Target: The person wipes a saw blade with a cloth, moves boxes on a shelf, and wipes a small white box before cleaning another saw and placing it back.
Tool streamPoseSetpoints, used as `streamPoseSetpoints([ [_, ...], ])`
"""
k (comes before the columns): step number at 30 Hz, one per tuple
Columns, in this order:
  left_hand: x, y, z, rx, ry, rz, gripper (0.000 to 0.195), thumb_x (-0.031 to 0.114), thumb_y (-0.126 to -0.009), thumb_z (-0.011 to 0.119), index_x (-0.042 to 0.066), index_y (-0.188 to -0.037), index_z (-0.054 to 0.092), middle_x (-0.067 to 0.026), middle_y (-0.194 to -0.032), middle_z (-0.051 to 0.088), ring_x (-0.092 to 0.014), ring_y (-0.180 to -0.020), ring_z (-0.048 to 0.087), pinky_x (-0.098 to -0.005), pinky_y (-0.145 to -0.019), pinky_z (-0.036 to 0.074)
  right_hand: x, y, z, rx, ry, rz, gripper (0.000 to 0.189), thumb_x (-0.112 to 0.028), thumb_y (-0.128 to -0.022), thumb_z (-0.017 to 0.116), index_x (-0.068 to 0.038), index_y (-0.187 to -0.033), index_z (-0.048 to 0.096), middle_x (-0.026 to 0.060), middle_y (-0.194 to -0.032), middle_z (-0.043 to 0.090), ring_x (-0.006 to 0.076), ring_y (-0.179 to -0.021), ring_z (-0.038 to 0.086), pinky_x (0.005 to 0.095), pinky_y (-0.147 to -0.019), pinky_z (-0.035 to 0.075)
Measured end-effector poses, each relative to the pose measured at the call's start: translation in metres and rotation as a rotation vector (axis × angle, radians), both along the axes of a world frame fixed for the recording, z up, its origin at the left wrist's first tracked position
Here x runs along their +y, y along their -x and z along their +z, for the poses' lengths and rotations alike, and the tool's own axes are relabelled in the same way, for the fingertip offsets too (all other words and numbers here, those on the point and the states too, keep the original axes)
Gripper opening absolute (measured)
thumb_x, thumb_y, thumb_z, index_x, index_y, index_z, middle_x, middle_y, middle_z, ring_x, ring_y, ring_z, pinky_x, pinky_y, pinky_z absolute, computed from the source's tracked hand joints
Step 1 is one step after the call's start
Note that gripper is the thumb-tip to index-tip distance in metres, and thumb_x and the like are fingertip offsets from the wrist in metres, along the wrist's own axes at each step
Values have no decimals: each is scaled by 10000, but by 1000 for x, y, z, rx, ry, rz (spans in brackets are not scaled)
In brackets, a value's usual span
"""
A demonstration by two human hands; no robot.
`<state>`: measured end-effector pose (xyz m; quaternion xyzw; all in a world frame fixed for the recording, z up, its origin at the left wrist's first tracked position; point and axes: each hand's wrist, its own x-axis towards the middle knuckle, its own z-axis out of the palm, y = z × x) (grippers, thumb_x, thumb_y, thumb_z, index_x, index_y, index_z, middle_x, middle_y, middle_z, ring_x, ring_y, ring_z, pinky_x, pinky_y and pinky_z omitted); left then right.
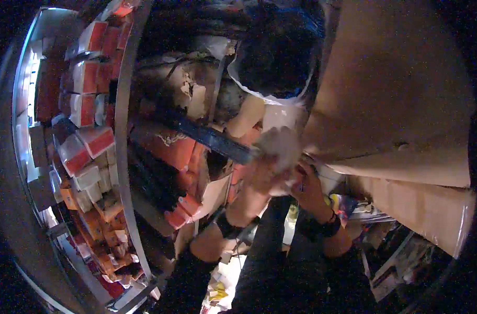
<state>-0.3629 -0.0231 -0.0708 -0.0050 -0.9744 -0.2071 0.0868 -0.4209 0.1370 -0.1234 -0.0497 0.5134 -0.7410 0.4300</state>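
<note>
My left hand [258,172] is blurred, its fingers around a pale, whitish bundle [279,147] that may be thin plastic or cloth. My right hand [310,190] grips the lower right side of the same bundle with bent fingers. A dark flat bar [213,139] slants down from the left and ends close to my left hand; whether they touch is hidden by blur. Just beyond the bundle, an open sack or bag with a white rim [258,93] has a dark interior.
Large brown cardboard [391,90] fills the right side, with another cardboard panel [419,212] below it. At left, a metal upright [122,129] stands before shelves of stacked red-and-white boxes [85,110]. Orange-red boxes [187,210] lie left of my arms. Dark areas hide detail.
</note>
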Motion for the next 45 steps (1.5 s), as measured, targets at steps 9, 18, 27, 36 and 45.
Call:
streamPoseSetpoints([
  [9, -179, -19, -5, 239, -271, 693, 436, 70, -670, 549, 63, -1105, 524, -127, -1043, 505, -253, -904, 513, -321, -742, 447, 3, 9, -5, 445, -130, 201, 804, -143, -604, 766, -41, -1253, 301, 103, -1144, 432, 210, -1084, 434, 336, -917, 354],
  [18, -32, -2, -13, -16, -1725, 596, 396, 158, -813, 504, 49, -1174, 381, -75, -1089, 481, -201, -973, 500, -323, -788, 454, 7, 14, -11, 338, -73, 249, 899, -81, -594, 724, -64, -1316, 190, 123, -1195, 389, 249, -1113, 392, 362, -950, 325],
  [27, 50, 2, -21, -165, -567, 342, 442, 42, -627, 582, 175, -1048, 585, -124, -1104, 452, -329, -1062, 401, -451, -872, 332, 13, 0, -38, 766, -312, 310, 930, -158, -588, 740, -53, -1322, 179, 121, -1224, 399, 248, -1126, 400, 363, -962, 312],
  [36, -151, -13, -10, -129, 331, 723, 584, 22, -615, 640, 143, -1169, 498, -222, -1210, 387, -382, -1133, 355, -431, -932, 327, -4, 9, -9, 528, -251, 256, 702, -201, -595, 752, -60, -1193, 412, 131, -1074, 483, 269, -1018, 484, 351, -886, 376],
  [45, -149, -30, -28, 112, 191, 695, 520, -13, -588, 610, 106, -1091, 555, -210, -1131, 438, -377, -1054, 439, -398, -885, 381, -21, 19, -7, 1090, -429, 394, 584, -199, -526, 687, -83, -1069, 503, 111, -860, 591, 333, -761, 569, 372, -665, 459],
])
